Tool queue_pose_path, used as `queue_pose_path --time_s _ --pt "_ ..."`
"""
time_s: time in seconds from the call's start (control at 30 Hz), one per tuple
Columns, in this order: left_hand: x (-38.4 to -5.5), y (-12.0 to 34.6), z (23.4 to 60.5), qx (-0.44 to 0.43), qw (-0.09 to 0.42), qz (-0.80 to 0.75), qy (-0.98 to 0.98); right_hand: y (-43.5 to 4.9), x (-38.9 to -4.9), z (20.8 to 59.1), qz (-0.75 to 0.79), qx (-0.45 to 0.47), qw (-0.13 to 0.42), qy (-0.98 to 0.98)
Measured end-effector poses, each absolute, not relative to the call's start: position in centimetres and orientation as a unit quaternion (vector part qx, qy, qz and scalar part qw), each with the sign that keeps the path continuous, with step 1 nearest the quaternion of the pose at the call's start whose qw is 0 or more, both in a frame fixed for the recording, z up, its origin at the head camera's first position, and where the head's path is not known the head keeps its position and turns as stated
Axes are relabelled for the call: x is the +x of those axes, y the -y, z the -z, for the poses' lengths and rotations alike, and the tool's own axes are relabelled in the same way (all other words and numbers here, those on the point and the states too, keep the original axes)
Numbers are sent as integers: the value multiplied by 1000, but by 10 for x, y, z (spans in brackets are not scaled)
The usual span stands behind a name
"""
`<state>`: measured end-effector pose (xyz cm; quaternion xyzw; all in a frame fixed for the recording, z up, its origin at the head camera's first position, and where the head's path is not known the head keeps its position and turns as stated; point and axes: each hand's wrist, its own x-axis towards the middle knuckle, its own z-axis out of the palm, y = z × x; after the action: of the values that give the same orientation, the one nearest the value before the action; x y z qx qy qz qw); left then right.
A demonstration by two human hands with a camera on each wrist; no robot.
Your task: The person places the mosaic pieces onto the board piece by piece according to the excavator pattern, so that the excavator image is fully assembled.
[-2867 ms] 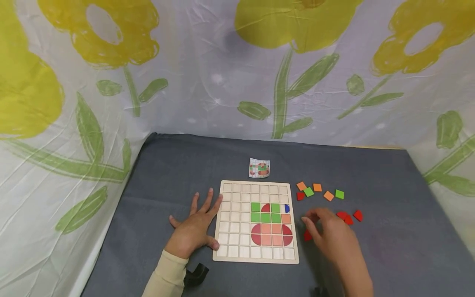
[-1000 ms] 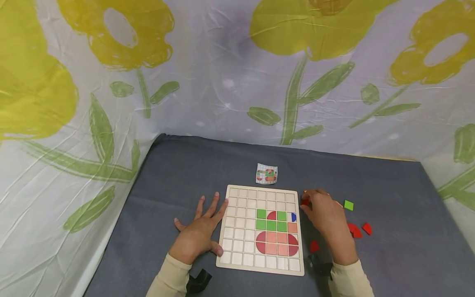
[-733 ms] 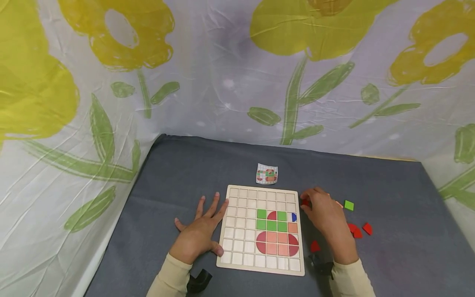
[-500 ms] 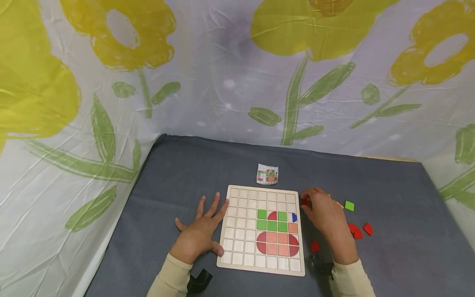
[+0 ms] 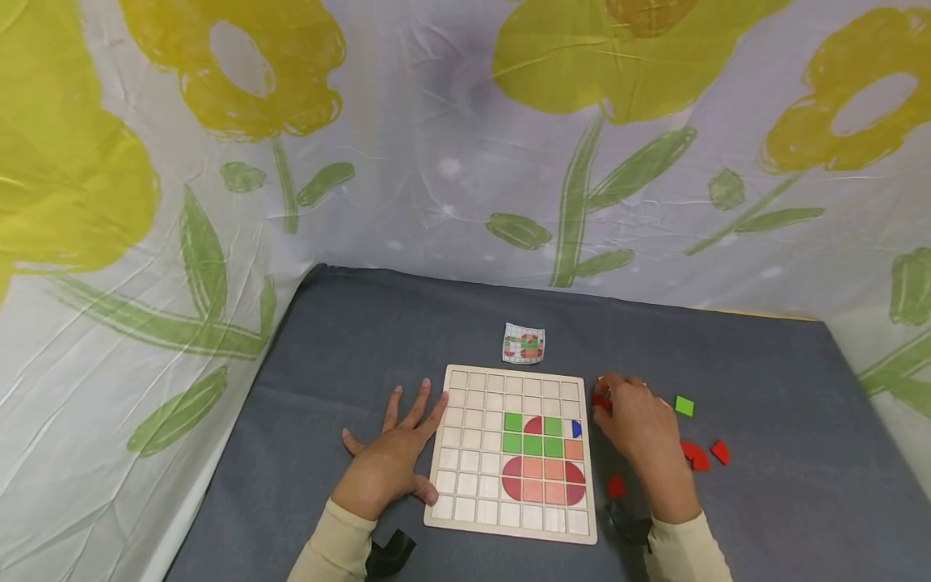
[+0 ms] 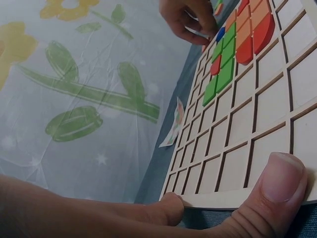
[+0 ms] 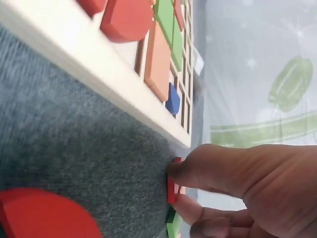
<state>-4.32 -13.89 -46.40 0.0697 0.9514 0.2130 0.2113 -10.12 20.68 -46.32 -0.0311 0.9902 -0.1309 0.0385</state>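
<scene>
A wooden grid board [image 5: 465, 469] lies on the table, with green, red, orange and blue tiles set in its right half. Along its left edge, my left hand [image 5: 389, 469] is spread, the thumb [image 6: 282, 183] resting on the rim. Just past the right edge, my right hand [image 5: 643, 436] pinches a red tile [image 7: 172, 188] between thumb and finger, low at the table. A green tile [image 7: 173, 222] shows close to those fingers in the right wrist view. Under the right hand, some loose tiles are partly hidden.
A small printed pattern card [image 5: 524, 343] lies behind the board. Loose on the right are a green tile [image 5: 684, 405], a red tile [image 5: 719, 452] near other red ones, and a red tile [image 5: 617, 486] by the board. A flower-printed curtain [image 5: 407, 162] hangs behind.
My right hand has moved from beside the lower red tile up to the loose tiles by the board's upper right, where it now pinches a red tile. The left hand stays put.
</scene>
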Motion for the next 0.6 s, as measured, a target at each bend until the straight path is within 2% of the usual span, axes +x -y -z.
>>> queue_pose_path --time_s 0.2,0.47,0.6 --pt "-46 141 478 70 216 -219 -949 -202 -102 455 152 -43 53 -986" --pt "-46 144 487 76 205 -206 -954 -174 -107 445 176 -179 53 -966" --pt "-48 145 493 71 210 -212 -952 -155 -108 445 167 -218 51 -960"
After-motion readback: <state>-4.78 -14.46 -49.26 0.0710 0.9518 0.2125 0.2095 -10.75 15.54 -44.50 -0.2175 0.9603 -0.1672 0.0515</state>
